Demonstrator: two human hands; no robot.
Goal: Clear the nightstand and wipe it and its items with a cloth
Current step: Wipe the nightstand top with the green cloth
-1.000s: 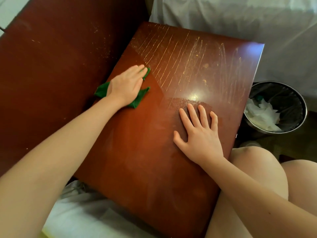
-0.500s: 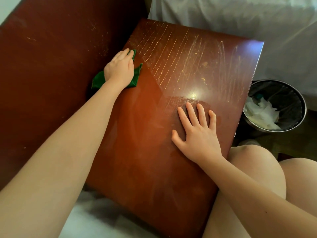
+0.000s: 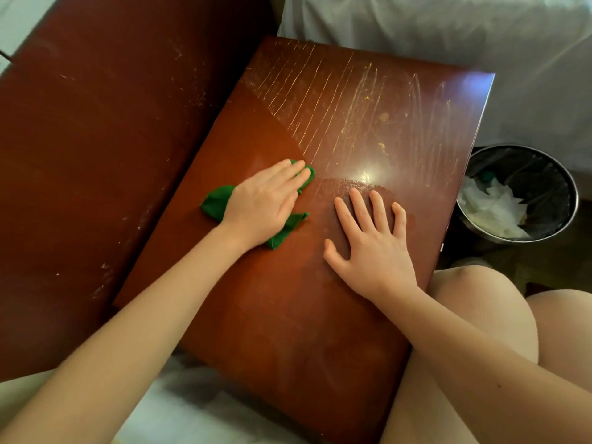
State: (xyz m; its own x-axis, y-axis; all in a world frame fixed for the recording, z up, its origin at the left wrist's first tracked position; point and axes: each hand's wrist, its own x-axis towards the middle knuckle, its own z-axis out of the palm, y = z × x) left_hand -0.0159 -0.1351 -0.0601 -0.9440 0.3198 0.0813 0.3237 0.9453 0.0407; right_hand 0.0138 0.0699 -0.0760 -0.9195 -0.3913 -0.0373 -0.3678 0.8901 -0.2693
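Observation:
The reddish-brown nightstand top [image 3: 288,315] fills the middle of the head view, bare of items. Pale scratch-like streaks and crumbs cover its far half. My left hand [image 3: 266,206] lies flat with straight fingers on a green cloth [image 3: 217,201], pressing it onto the wood near the centre. The cloth's corners stick out to the left and below the palm. My right hand [image 3: 371,248] rests flat, fingers spread, on the wood just right of the cloth, below a bright glare spot.
A dark wooden headboard panel [image 3: 96,155] stands along the left. White bedding [image 3: 448,33] lies behind and more white fabric [image 3: 192,411] in front. A metal wastebasket [image 3: 567,190] with crumpled tissue stands on the floor at right, beside my bare knees [image 3: 480,302].
My left hand slid the green cloth from the nightstand's far left edge back toward the centre, close to my right hand. The right hand stayed in place.

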